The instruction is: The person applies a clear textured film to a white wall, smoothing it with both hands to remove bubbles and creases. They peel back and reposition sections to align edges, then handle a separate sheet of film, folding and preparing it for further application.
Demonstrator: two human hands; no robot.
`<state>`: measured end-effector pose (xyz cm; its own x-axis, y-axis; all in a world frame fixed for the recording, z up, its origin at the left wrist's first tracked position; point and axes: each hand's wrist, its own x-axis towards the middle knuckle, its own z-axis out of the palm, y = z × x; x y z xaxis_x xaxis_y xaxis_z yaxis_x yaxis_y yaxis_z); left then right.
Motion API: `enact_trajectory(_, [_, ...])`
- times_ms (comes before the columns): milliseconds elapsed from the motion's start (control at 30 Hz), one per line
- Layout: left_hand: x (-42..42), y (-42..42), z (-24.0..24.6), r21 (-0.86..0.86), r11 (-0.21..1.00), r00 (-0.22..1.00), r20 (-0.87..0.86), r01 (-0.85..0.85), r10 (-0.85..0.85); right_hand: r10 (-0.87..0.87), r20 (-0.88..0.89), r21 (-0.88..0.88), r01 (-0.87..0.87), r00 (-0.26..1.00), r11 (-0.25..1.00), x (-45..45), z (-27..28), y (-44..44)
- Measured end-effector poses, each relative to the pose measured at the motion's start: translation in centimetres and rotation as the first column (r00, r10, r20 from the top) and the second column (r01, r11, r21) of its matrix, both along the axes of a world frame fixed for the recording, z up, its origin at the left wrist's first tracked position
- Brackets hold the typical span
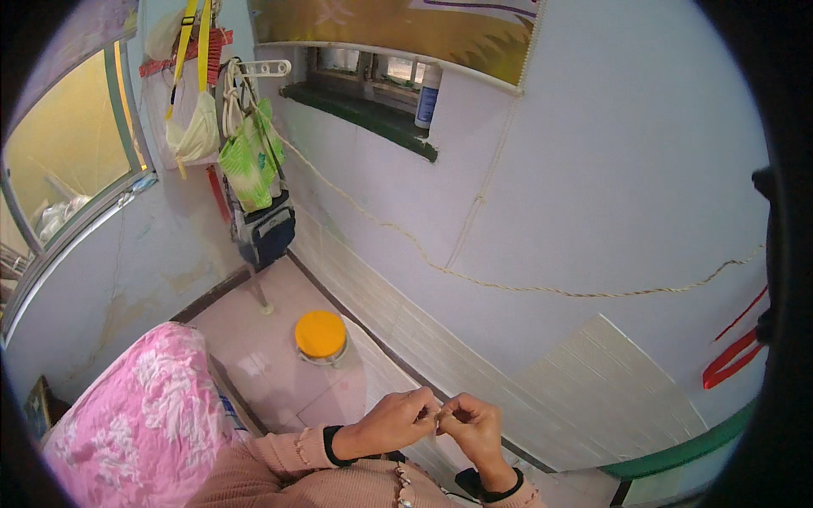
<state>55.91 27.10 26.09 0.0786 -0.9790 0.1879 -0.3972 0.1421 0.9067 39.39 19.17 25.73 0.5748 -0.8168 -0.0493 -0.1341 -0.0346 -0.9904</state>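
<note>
My left hand [395,418] and my right hand [471,427] meet in front of my body, low in the head view. Thumbs and fingertips of both are pinched together on a small, thin, pale item [438,414]. Most of it is covered by the fingers, so its kind cannot be told. Black bands circle both wrists beside pinkish-brown ribbed sleeves. Beyond the hands, a round stool with an orange top [320,334] stands on the tiled floor.
A pink floral cloth [146,413] spreads at the left. A green bag [249,162] and a dark backpack [270,232] hang in the corner. A twisted rope [406,233] runs along the wall. On the windowsill [362,119] stands a bottle [427,98].
</note>
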Motion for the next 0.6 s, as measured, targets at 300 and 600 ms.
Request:
enact_trajectory(300, [0.4, 0.2, -0.8, -0.042, 0.998, 0.999, 0.005, -0.049, 0.049, 0.007, 0.054, 0.069, -0.01, 0.998, 0.998, 0.8, -0.5, -0.1])
enact_trajectory(600, [1.3, 0.4, -0.9, 0.092, 0.995, 0.991, -0.131, 0.022, -0.01, 0.066, -0.043, -0.116, -0.07, 0.997, 0.991, 0.9, -0.2, 0.0])
